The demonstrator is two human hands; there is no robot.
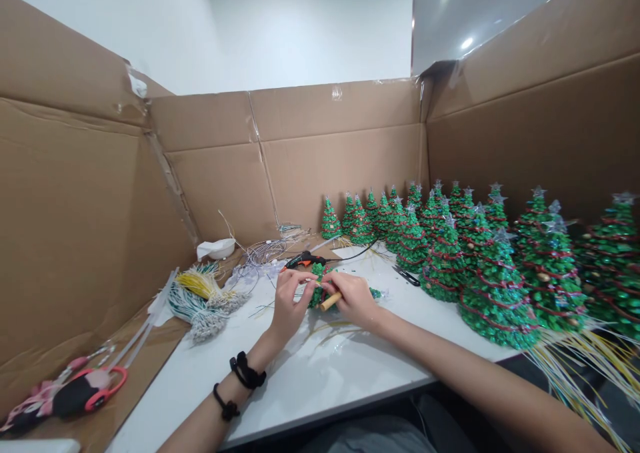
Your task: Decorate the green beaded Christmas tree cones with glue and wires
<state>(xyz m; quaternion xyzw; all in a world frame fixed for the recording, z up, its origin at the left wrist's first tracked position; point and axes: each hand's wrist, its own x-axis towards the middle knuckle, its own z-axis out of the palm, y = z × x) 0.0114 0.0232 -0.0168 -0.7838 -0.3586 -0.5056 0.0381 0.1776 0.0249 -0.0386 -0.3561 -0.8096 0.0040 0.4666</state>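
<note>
At the middle of the white table, my left hand (293, 296) is closed in a pinch, with what looks like a thin yellow wire (319, 283) at its fingertips. My right hand (354, 298) is closed around a tool with a round wooden handle (330, 301); the tool's other end is hidden. Its fingertips meet the same wire close to my left fingers. Under and behind both hands lies a small green Christmas tree (316, 297) on its side, mostly covered by them. Loose yellow wires (335, 326) trail across the table (350, 366) below.
A black and orange glue gun (304, 260) lies just behind my hands, its cord running right. Black-handled snips (407, 276) lie farther right. Several decorated trees (450, 260) crowd the right side. Wire bundles (200, 303), a white dish (216, 248) and pink-red scissors (107, 388) are left. Cardboard walls (340, 166) surround the table.
</note>
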